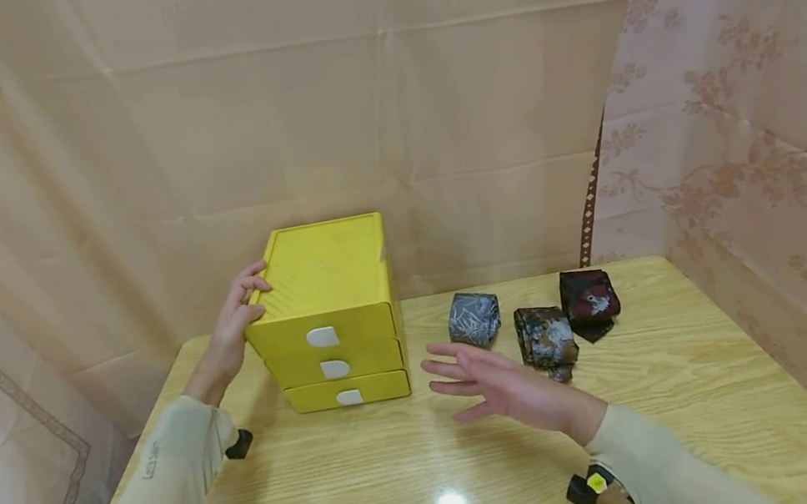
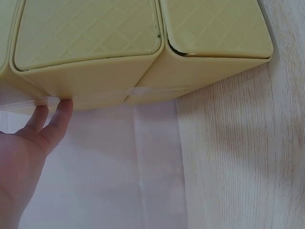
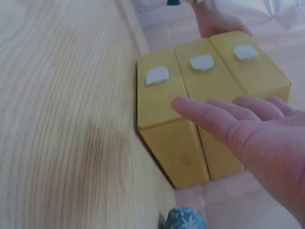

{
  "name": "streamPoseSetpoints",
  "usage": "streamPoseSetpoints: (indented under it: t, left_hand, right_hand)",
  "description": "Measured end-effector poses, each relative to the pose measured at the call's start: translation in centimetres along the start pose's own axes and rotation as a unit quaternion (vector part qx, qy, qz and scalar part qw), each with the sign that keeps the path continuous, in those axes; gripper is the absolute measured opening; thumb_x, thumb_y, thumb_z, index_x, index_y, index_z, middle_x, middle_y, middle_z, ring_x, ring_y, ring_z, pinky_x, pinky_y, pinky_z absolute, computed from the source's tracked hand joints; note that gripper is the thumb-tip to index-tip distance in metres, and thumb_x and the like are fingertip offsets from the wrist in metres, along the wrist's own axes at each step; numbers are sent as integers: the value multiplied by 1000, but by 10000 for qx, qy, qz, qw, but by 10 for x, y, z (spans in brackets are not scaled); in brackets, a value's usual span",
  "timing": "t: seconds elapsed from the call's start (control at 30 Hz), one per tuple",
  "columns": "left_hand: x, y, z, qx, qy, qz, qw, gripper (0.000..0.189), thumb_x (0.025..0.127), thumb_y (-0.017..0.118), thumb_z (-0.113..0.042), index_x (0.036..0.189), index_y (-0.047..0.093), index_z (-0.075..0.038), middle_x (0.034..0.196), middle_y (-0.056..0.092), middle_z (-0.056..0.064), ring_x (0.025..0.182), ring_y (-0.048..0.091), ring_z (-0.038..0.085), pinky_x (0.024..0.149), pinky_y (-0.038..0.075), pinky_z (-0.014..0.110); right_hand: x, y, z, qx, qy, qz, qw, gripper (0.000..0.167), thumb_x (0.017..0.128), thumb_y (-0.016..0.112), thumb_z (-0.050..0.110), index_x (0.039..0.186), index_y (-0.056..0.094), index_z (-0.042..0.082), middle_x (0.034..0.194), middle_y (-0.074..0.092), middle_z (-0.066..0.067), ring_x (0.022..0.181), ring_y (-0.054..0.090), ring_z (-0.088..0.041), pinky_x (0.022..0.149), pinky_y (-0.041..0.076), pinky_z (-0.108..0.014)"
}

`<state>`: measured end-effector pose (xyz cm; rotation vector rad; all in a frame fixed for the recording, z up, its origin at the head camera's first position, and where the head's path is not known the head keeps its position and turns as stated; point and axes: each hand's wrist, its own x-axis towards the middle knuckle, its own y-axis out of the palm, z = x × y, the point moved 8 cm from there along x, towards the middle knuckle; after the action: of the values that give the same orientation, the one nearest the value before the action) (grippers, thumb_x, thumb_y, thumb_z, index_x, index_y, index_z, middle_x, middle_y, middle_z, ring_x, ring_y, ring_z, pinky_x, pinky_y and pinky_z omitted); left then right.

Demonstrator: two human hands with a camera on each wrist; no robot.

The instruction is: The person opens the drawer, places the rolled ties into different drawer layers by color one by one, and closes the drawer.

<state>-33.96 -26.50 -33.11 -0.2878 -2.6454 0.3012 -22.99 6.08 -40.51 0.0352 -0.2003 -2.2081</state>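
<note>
A yellow three-drawer box (image 1: pixel 330 269) with white pull tabs stands on the table, all its drawers closed. My left hand (image 1: pixel 234 319) rests against its upper left edge, fingertips on the top. In the left wrist view two fingers (image 2: pixel 61 119) of that hand touch the box's side. My right hand (image 1: pixel 506 386) hovers to the right of the box, fingers straight and spread, holding nothing. Behind it lie a rolled blue-grey necktie (image 1: pixel 474 319) and a rolled brown patterned necktie (image 1: pixel 546 337), partly hidden by the hand. A rolled dark red necktie (image 1: pixel 591 302) lies farther right.
The wooden table (image 1: pixel 356 485) ends at a beige curtain (image 1: pixel 387 119) behind the box. A flowered curtain (image 1: pixel 757 116) hangs along the right side, and a pale curtain (image 1: pixel 8 418) along the left.
</note>
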Motion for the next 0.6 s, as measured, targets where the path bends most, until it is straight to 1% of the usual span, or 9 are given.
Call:
streamPoseSetpoints:
  t: [0.1,0.2,0.3,0.4,0.5,0.6]
  left_hand:
    - [0,0,1,48,-29,-12,10000,22,94,35,-2,114,45,1,162,22,16,151,5,38,113,1,69]
    - [0,1,1,57,-72,-8,10000,23,94,34,-2,114,44,1,162,22,15,151,5,37,113,3,68]
    - [0,2,2,27,-100,-11,9999,23,94,33,-1,114,44,1,162,21,15,151,5,36,112,7,67]
    - [0,2,1,9,-91,-19,10000,23,93,33,-1,114,44,0,162,21,16,151,6,36,111,9,66]
    - [0,2,0,21,-89,-15,10000,24,93,33,-2,114,44,-1,162,21,15,151,6,36,111,11,65]
    - [0,1,0,35,-109,-14,9999,24,94,32,-2,114,45,-1,162,21,14,151,6,35,111,13,64]
  right_hand:
    - [8,4,-2,267,89,-42,9996,54,113,24,37,163,16,17,167,19,-14,148,27,-40,109,35,-63]
    - [15,6,-5,651,242,-110,9975,57,113,28,38,163,15,13,166,18,-20,145,31,-43,106,39,-65]
    - [20,6,-9,1013,461,-193,9936,61,112,32,39,162,14,9,164,19,-24,141,38,-45,100,45,-64]
    - [25,7,-14,1377,673,-189,9880,65,111,35,42,161,14,6,162,20,-27,137,42,-46,95,48,-64]
    - [29,10,-19,1660,968,-142,9813,68,110,37,45,160,16,4,159,27,-27,136,42,-49,92,49,-65]
    - [34,12,-23,1777,1277,-166,9756,69,109,39,45,159,19,2,154,36,-25,135,41,-52,90,50,-65]
